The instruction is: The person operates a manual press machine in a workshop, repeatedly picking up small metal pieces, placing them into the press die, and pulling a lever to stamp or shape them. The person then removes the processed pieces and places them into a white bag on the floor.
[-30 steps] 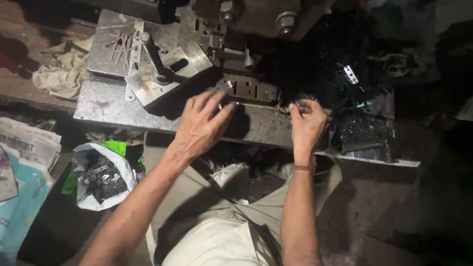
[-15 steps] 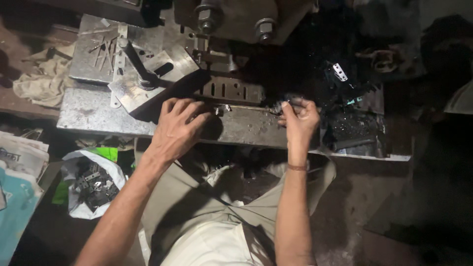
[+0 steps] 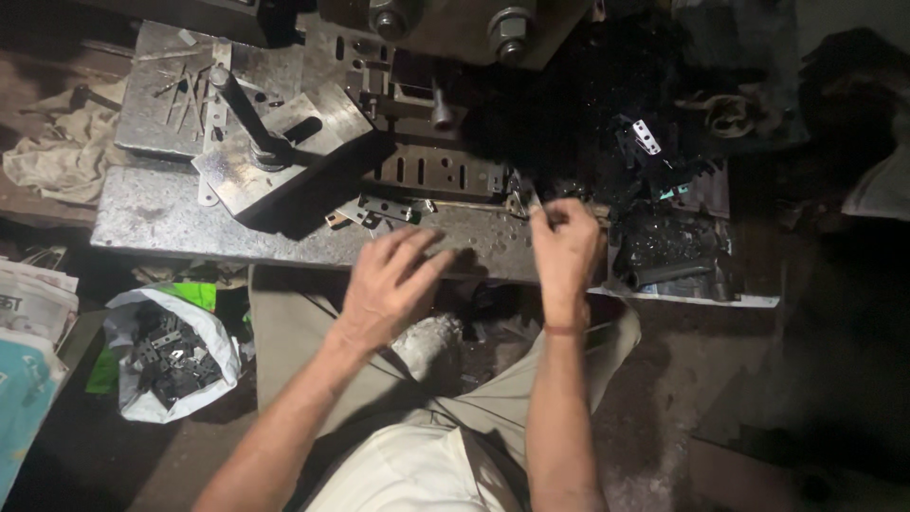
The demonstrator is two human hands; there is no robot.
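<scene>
a small metal piece [image 3: 527,199] is pinched at the fingertips of the right hand [image 3: 566,254], sticking up and away from the knuckles, just in front of a slotted metal plate [image 3: 438,173] at the base of a press machine [image 3: 445,24]. the right hand is closed narrowly around that piece, thumb and first fingers together, the wrist wearing a thin red band [image 3: 563,330]. to its left, the left hand [image 3: 391,284] hovers flat over the near edge of a steel work table [image 3: 161,213], fingers spread wide and holding nothing; whether the fingertips touch the table cannot be told. just beyond the left fingertips lie a few flat metal blanks [image 3: 384,209], scattered between the hand and the slotted plate. further left on the table sits a square steel block [image 3: 284,152] with a dark rod standing in it, tilted. right of the right hand is a dark heap of black metal scraps [image 3: 664,242], close beside the knuckles. below the table on the left, a white bag [image 3: 128,365] stands open, filled with dark small parts, with a crumpled cloth [image 3: 52,156] well above it beside the table's far left end. the person's legs, in light trousers [image 3: 284,327], show below the table.
</scene>
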